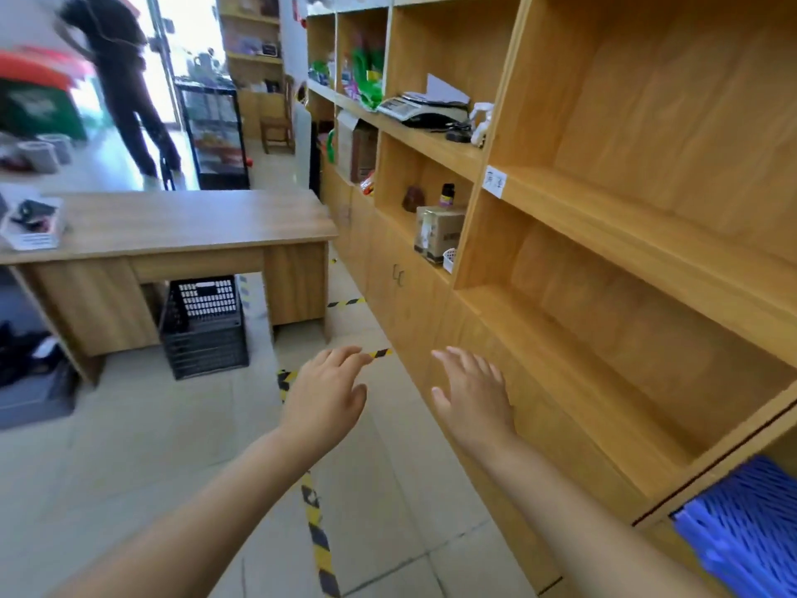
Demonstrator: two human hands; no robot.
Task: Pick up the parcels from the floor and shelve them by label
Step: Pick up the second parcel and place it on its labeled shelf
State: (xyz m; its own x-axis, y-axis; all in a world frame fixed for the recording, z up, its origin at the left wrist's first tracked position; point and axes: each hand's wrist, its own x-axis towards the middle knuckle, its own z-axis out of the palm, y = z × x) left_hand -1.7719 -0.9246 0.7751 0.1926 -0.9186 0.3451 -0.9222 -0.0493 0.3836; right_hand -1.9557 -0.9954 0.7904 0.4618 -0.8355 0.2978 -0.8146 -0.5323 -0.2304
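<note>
L hand (327,392): ours, stretched out over the floor (129,468), fingers (345,355) spread loose, nothing in them.
R hand (474,392): ours too, just beside the shelf unit (604,252), fingers released, palm down, empty.
Parcels: we can't spot any on the floor in view; one small carton (437,230) sits in a lower compartment, w/ a bottle (447,194) behind it.
Label: paper tag (494,180) on shelf edge, text unreadable.
Worktop (181,222): wood, to our left, black crate (205,328) under it.
Tape (317,533): yellow-black stripe on floor btw our arms.
</note>
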